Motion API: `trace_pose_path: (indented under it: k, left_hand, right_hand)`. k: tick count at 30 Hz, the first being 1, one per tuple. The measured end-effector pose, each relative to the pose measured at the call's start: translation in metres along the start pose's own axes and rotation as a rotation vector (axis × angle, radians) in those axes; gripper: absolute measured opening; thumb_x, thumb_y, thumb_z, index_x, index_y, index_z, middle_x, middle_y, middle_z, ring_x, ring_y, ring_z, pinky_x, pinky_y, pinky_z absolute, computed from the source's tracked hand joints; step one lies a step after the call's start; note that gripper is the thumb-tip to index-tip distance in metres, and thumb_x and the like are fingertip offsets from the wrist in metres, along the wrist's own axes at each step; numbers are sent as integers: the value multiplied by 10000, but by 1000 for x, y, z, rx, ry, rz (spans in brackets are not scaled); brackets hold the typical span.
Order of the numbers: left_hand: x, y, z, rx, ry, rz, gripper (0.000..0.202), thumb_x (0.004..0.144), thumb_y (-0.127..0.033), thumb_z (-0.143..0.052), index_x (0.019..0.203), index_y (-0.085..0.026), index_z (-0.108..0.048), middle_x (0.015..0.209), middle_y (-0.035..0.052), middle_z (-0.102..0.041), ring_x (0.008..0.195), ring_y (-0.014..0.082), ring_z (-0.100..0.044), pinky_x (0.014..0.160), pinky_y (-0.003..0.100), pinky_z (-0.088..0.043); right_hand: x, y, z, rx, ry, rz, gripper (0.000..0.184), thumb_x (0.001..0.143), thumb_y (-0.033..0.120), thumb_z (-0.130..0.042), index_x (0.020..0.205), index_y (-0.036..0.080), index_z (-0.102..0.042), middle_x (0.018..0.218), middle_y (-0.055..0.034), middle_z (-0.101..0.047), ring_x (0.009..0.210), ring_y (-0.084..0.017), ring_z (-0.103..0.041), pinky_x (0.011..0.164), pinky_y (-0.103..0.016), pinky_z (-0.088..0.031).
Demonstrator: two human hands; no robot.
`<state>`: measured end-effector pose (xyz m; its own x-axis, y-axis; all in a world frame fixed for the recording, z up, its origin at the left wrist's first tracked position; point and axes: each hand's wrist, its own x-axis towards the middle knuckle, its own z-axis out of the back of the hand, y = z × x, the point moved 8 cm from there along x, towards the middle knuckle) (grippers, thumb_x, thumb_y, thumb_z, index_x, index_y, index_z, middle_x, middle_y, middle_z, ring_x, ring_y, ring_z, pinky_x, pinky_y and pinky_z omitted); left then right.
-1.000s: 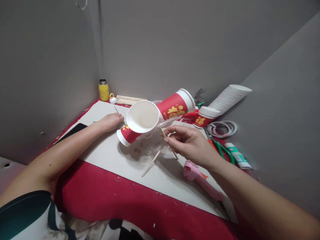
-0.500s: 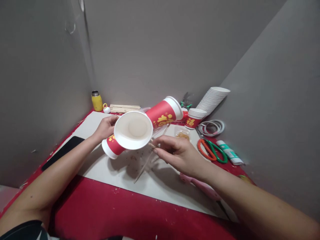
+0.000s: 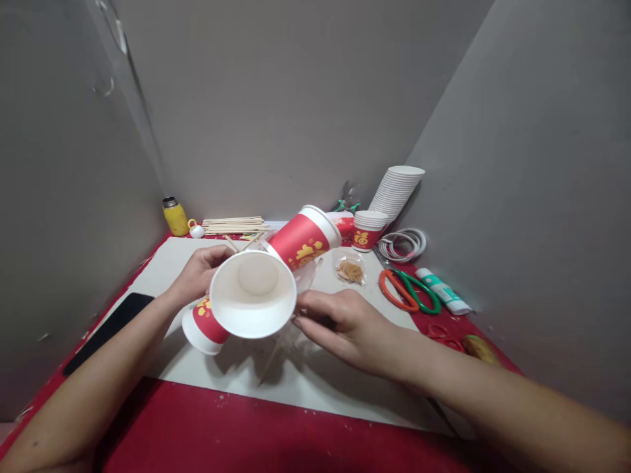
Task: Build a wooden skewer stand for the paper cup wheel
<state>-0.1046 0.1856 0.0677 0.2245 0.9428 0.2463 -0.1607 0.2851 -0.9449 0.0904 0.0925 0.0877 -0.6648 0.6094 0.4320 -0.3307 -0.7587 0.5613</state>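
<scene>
Red-and-white paper cups are joined in a cluster in front of me. The nearest paper cup (image 3: 254,299) turns its open white mouth toward me. Another paper cup (image 3: 308,240) points up and right, and a third paper cup (image 3: 207,325) sticks out at lower left. My left hand (image 3: 202,272) is closed on the cluster from the left, its fingertips hidden behind the cups. Thin wooden sticks (image 3: 269,364) show below and behind the cups. By the near cup's right rim, my right hand (image 3: 340,322) pinches what looks like a wooden stick, mostly hidden.
White board (image 3: 345,387) covers part of the red table (image 3: 221,427). Behind lie a bundle of sticks (image 3: 231,225), a yellow bottle (image 3: 175,217) and stacked paper cups (image 3: 397,190). At right are rubber bands (image 3: 350,270), orange-and-green scissors handles (image 3: 419,292) and a white-green tube (image 3: 444,291).
The near cup's mouth has tipped more toward me, and the cluster sits lower and further left in view. My right hand has come closer to the cup's rim. The camera view has shifted.
</scene>
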Motion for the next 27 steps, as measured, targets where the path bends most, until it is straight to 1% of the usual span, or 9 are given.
trace_pose_path:
  k: [4, 8, 12, 15, 18, 20, 22, 24, 27]
  left_hand:
    - [-8, -3, -8, 100, 77, -88, 226, 796, -402, -667, 751, -181, -677, 775, 54, -641, 748, 181, -585, 687, 297, -497]
    - [-15, -1, -11, 187, 79, -137, 198, 858, -307, -569, 759, -159, -658, 729, 27, -621, 686, 143, -555, 610, 250, -433]
    - [-21, -11, -13, 289, 46, -277, 133, 840, -193, -560, 751, -163, -654, 706, 6, -593, 649, 112, -507, 592, 229, -381]
    - [-23, -13, -10, 297, -4, -332, 127, 846, -183, -554, 755, -161, -641, 724, 8, -590, 673, 115, -506, 609, 234, -387]
    - [-21, -9, -7, 186, -25, -296, 99, 856, -234, -577, 805, -161, -621, 761, 6, -606, 661, 110, -506, 605, 239, -404]
    - [-20, -9, -7, 62, -7, -278, 111, 842, -270, -610, 820, -162, -618, 787, 5, -617, 669, 110, -521, 613, 243, -422]
    - [-19, -10, -7, -54, 22, -260, 137, 802, -292, -660, 807, -158, -633, 806, 16, -637, 725, 129, -563, 661, 257, -452]
    - [-16, -6, -6, -146, 47, -189, 175, 743, -308, -714, 790, -151, -653, 806, 31, -662, 768, 160, -600, 695, 277, -476]
    - [-11, 7, -4, -237, 43, -30, 192, 693, -309, -731, 765, -142, -668, 742, 37, -675, 715, 188, -623, 655, 299, -493]
  right_hand:
    - [-7, 6, -2, -104, 26, 48, 131, 922, 133, -489, 838, 186, -575, 678, -10, -636, 544, -89, -546, 533, -194, -394]
    - [-11, 16, -5, -161, 67, 87, 126, 922, 118, -491, 920, 202, -585, 728, -22, -674, 604, -104, -614, 581, -194, -435]
    - [-8, 16, -10, -112, 123, -1, 145, 922, 115, -477, 856, 209, -565, 653, 2, -618, 554, -95, -581, 553, -182, -435]
    - [-5, 12, -12, -76, 133, -75, 159, 924, 151, -489, 782, 206, -536, 595, 20, -551, 526, -92, -532, 530, -185, -420]
    - [-1, 10, -10, -62, 114, -103, 176, 930, 171, -486, 763, 197, -536, 575, 29, -516, 521, -89, -499, 511, -189, -399]
    - [2, 8, -5, -63, 84, -126, 171, 928, 182, -494, 766, 191, -547, 576, 30, -518, 515, -85, -481, 498, -188, -389]
    - [7, 4, 0, -58, 58, -162, 155, 919, 205, -523, 772, 183, -567, 592, 21, -539, 522, -86, -478, 492, -190, -387]
    - [12, -1, 3, -26, 65, -203, 135, 903, 248, -565, 797, 174, -603, 618, 7, -559, 540, -93, -485, 488, -198, -385]
    - [18, -11, 4, 98, 96, -282, 149, 893, 295, -584, 870, 159, -639, 606, 13, -536, 507, -85, -450, 459, -206, -356]
